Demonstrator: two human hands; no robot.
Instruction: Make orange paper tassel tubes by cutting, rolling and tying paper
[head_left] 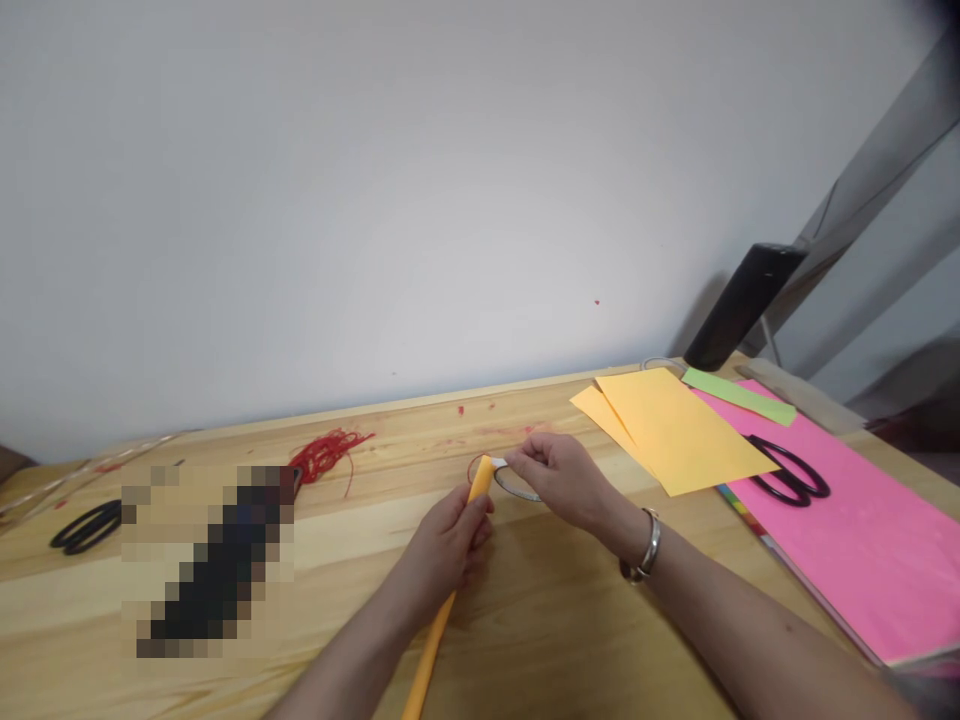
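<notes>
A narrow orange paper roll (430, 655) slants up from the bottom edge, and my left hand (455, 535) is closed around its upper part. At its top end, my right hand (559, 478) pinches a white piece beside the paper. A thin grey-white ring (516, 489), which looks like a narrow roll of tape, hangs under the right fingers and is partly hidden by them. Behind the roll's tip shows a small curve of red thread (472, 464). My right wrist wears a silver bracelet (651, 545).
To the right lie orange paper sheets (667, 425), a green strip (739, 395), pink paper (862, 540) and black-handled scissors (802, 480). A black cylinder (742, 305) stands behind. Leftward are red threads (326, 457), a blurred-out dark object (217, 570) and another black-handled scissors (86, 527).
</notes>
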